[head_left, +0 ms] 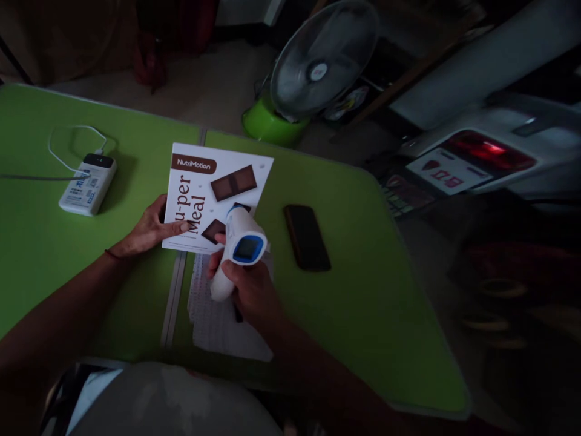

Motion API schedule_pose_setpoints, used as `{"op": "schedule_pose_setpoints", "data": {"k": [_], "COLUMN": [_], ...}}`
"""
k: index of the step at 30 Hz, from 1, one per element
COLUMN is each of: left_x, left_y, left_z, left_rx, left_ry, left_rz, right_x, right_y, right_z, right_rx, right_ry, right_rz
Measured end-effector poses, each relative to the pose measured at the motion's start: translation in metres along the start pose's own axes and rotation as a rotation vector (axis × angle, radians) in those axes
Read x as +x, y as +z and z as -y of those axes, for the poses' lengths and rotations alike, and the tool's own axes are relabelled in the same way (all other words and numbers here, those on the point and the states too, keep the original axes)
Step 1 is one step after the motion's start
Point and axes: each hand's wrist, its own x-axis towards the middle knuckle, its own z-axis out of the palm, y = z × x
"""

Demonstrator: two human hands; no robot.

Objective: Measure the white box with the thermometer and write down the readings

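My left hand (157, 227) grips the lower left edge of a white box (209, 157), its thumb lying on the front. The box is tilted up and printed with "NutriMotion", "Meal" and brown chocolate bars. In my right hand (249, 284) is a white infrared thermometer (232, 242) with a blue-rimmed screen facing me. It stands in front of the box's lower right corner; whether they touch I cannot tell. Beneath my right hand lie several printed paper sheets (211, 327), partly hidden by the hand and box.
The green folding table (363, 327) has a seam down its middle. A dark phone (307, 237) lies to the right. At the left rests a white power bank (88, 184) with cables. A fan (324, 66) with a green base stands beyond the far edge.
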Motion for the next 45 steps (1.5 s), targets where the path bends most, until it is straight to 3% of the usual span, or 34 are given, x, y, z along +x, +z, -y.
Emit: {"op": "schedule_pose_setpoints", "data": {"k": [3, 8, 17, 20, 24, 29, 32, 36, 40, 45], "left_x": [0.000, -0.001, 0.002, 0.002, 0.001, 0.004, 0.007, 0.008, 0.005, 0.004], "left_y": [0.000, -0.001, -0.002, -0.003, -0.003, 0.000, 0.004, 0.007, 0.007, 0.007], "left_z": [0.001, 0.002, -0.001, -0.002, -0.002, 0.005, 0.013, 0.016, 0.013, 0.010], "left_rx": [-0.057, -0.010, -0.011, 0.017, 0.041, -0.018, -0.050, -0.116, -0.104, -0.058], "left_ry": [0.018, 0.028, 0.006, 0.009, 0.034, 0.048, 0.054, 0.109, 0.123, 0.224], "left_rz": [0.048, 0.052, 0.074, 0.064, 0.054, -0.015, -0.083, -0.134, -0.163, -0.113], "right_x": [0.000, -0.003, -0.006, 0.000, 0.004, 0.002, 0.006, 0.018, 0.029, 0.032], "right_y": [-0.011, -0.024, -0.041, -0.043, -0.059, -0.101, -0.128, -0.150, -0.160, -0.163], "right_z": [0.001, -0.007, -0.011, -0.003, 0.022, 0.053, 0.052, 0.025, -0.010, -0.030], "right_rx": [-0.079, 0.033, -0.039, -0.156, -0.390, -0.779, -0.930, -0.995, -1.197, -1.342], "right_ry": [0.012, 0.018, 0.066, 0.051, 0.066, 0.037, 0.020, -0.096, -0.340, -0.457], "right_rz": [0.066, 0.094, 0.036, 0.063, 0.231, 0.357, 0.429, 0.308, 0.052, -0.141]}}
